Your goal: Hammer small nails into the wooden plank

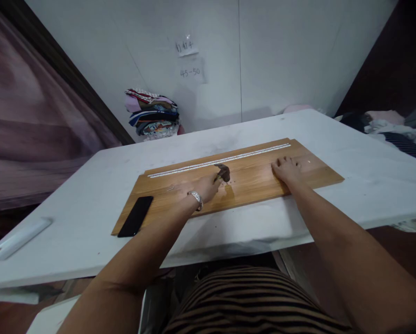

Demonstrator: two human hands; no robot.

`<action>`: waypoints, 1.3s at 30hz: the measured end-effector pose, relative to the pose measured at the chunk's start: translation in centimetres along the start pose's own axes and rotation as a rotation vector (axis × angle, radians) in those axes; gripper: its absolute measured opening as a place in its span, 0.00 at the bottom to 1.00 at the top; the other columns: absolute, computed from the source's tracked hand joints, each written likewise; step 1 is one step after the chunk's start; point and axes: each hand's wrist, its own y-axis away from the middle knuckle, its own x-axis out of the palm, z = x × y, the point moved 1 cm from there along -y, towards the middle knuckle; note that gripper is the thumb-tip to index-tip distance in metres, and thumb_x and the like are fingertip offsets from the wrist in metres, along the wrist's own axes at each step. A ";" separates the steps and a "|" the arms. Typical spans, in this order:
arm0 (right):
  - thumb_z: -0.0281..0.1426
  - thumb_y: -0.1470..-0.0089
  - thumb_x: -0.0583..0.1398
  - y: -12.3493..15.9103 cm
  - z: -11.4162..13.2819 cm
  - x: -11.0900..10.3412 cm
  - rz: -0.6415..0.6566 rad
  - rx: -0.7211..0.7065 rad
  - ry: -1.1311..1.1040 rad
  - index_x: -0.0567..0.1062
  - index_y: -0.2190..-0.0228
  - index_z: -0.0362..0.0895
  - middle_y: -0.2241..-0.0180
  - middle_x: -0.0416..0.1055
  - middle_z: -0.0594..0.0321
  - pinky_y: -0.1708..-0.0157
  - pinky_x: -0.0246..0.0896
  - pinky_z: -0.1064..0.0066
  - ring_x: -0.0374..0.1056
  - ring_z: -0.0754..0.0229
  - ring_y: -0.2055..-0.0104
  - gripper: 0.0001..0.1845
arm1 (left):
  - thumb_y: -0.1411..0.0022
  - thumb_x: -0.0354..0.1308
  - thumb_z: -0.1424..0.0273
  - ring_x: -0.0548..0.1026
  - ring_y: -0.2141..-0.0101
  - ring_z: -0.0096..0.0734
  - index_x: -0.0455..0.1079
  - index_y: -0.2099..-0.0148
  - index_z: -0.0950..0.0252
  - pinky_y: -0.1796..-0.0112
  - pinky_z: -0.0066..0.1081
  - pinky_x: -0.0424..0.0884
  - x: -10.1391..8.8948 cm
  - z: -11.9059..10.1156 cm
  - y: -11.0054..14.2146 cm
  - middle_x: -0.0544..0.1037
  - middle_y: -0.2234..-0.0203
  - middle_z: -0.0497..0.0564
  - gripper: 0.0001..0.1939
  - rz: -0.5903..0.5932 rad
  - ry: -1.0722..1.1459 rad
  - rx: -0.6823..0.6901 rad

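Note:
A hammer with a dark head (224, 173) is gripped near its head by my left hand (209, 185), which wears a metal bracelet (195, 198) at the wrist. The hammer is just above or on the wooden board (256, 178); I cannot tell which. Small dark marks, perhaps nail heads, dot the wood by the hammer. My right hand (287, 170) rests on the board's right part, fingers bent and apart, with nothing visible in them. Thin nail-like pieces (170, 189) lie on the left part, and a small bright piece (309, 161) is right of my right hand.
Two long white strips (218, 162) run along the board's far side. A black phone (136, 216) lies over its left end. The white table (263, 222) also bears a white elongated object (22, 237) at left. Folded cloth (154, 113) is stacked by the wall.

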 end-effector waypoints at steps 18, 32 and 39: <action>0.43 0.33 0.44 0.0 0.0 -0.1 0.010 0.000 -0.016 0.76 0.48 0.39 0.40 0.68 0.42 0.40 0.49 0.48 0.57 0.42 0.37 0.30 | 0.30 0.49 0.65 0.75 0.68 0.36 0.72 0.60 0.62 0.66 0.31 0.66 0.5 0.0 0.0 0.78 0.72 0.51 0.12 0.034 -0.028 0.013; 0.42 0.32 0.44 -0.2 -0.2 0.2 -0.002 -0.008 0.003 0.76 0.48 0.41 0.41 0.68 0.43 0.41 0.50 0.49 0.58 0.42 0.38 0.29 | 0.29 0.48 0.65 0.76 0.68 0.34 0.72 0.57 0.64 0.66 0.31 0.66 0.2 -0.3 -0.1 0.79 0.70 0.51 0.13 0.059 -0.045 -0.012; 0.42 0.33 0.44 -0.2 -0.2 0.2 -0.004 -0.003 -0.001 0.76 0.48 0.40 0.41 0.68 0.43 0.41 0.50 0.48 0.58 0.42 0.38 0.29 | 0.29 0.48 0.65 0.76 0.69 0.32 0.72 0.59 0.64 0.67 0.29 0.67 0.6 -0.2 -0.1 0.78 0.71 0.50 0.12 0.068 -0.027 -0.020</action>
